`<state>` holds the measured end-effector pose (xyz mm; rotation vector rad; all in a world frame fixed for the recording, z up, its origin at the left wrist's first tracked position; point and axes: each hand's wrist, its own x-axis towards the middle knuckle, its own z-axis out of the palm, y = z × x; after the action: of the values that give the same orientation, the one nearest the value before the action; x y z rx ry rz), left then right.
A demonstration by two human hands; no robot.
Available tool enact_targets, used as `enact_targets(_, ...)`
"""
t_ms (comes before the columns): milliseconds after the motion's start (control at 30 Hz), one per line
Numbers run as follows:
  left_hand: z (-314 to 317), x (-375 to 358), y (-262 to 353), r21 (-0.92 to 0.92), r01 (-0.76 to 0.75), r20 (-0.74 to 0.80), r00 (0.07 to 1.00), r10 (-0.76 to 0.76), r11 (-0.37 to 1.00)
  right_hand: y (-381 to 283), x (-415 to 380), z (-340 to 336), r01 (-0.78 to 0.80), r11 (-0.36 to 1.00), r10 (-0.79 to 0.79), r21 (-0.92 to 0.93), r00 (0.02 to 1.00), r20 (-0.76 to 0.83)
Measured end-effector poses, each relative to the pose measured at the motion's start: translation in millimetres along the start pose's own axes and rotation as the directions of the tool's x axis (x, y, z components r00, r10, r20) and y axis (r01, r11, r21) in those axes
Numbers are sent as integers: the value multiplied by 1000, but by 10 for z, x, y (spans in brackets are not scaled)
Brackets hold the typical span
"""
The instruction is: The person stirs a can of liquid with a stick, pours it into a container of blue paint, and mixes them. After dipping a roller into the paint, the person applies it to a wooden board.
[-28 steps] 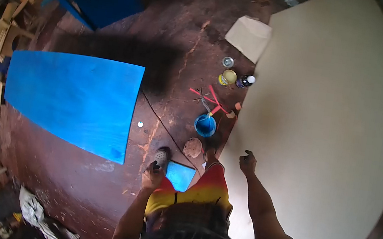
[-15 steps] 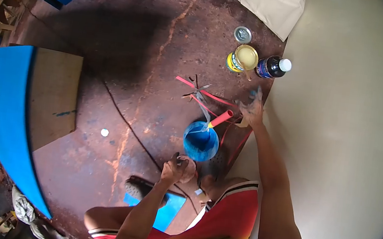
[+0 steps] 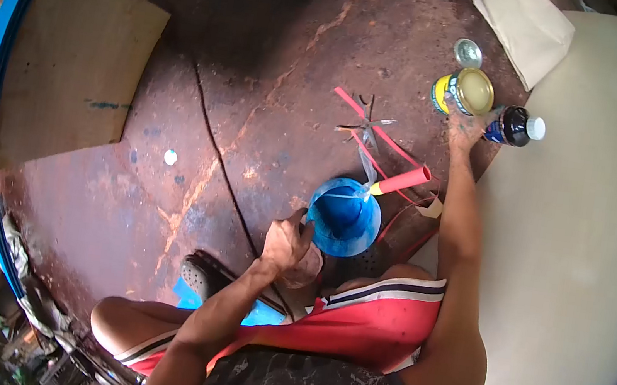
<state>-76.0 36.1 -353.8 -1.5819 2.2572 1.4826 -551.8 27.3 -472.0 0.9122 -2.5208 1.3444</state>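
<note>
My right hand is at the near side of a yellow-labelled can, closed against its lower part; the fingertips are partly hidden. Pale cream material fills the can's open top. Beside it stands a dark bottle with a white cap. My left hand pinches the near left rim of a blue-stained bucket holding blue liquid. A pinkish round container sits just below that hand, partly covered. A red tube with a yellow end leans across the bucket's right rim.
Red strips and grey plastic lie beyond the bucket. A metal lid and folded cream cloth are farther off. A large pale panel borders the right side; a blue-edged wooden piece stands left. A dark cord crosses the floor.
My right hand has gone from open above the red strips to the yellow can. My left hand has moved up from the pinkish container to the bucket rim. The view has shifted.
</note>
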Motion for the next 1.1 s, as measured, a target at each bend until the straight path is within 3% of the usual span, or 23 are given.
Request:
enact_targets(33, -42, -6, 10, -25, -5, -24, 1000, 5, 1000, -166, 48, -3, -66, 997, 69, 41, 994, -83)
enact_targets(67, -100, 4, -2, -15, -13, -44, 999, 13, 1000, -131, 67, 6, -21, 999, 18, -38, 995, -99)
enact_targets(167, -301, 11, -85, 11, -17, -85, 996, 18, 1000, 32, 77, 85, -1, 984, -7, -181, 999, -46)
enact_targets(200, -377, 13, -93, 12, -2, -89, 996, 3, 1000, -62, 47, 96, -45, 998, 39, -52, 993, -113)
enact_targets(333, -599, -91, -241, 36, 138, -141, 981, -132, 990, -26, -29, 99, -13, 996, 7, -85, 997, -71)
enact_targets(400, -727, -141, -290, -10, 217, -124, 968, -216, 976, -181, -139, 98, -38, 995, 45, 87, 996, -80)
enact_targets(533, -804, -225, -428, 53, 204, -84, 976, -200, 977, -214, -284, 46, 36, 992, -23, 125, 995, -102)
enact_targets(600, -830, -253, -390, 7, 213, -121, 970, -211, 977, -407, -280, -46, -28, 992, 31, 122, 999, -25)
enact_targets(700, -933, -244, -229, 163, 43, -369, 929, 20, 986, -459, -279, -146, 96, 981, -105, 168, 994, 44)
enact_targets(733, -997, -267, -152, 148, -17, -394, 916, 74, 989, -501, -296, -201, 49, 965, -77, 258, 992, 99)
enact_targets(767, -1073, -267, 27, 181, -84, -398, 905, 151, 980, -607, -300, -272, -7, 940, -48, 340, 987, 153)
enact_targets(800, -1155, -237, 218, 214, -152, -403, 886, 228, 965, -972, -254, -429, -178, 871, 60, 458, 964, 260)
enact_targets(900, -1332, -159, 651, 271, -335, -337, 845, 415, 902, -1415, -334, -740, -155, 776, -95, 612, 930, 356)
enact_targets(1033, -1443, -11, 1122, 181, -552, -247, 775, 581, 814, -1959, -288, -1187, 295, 912, -396, 284, 814, 426)
enact_targets(1100, -1489, -23, 1299, 147, -580, -216, 772, 598, 802, -2536, -325, -1421, 310, 889, -435, 337, 798, 416)
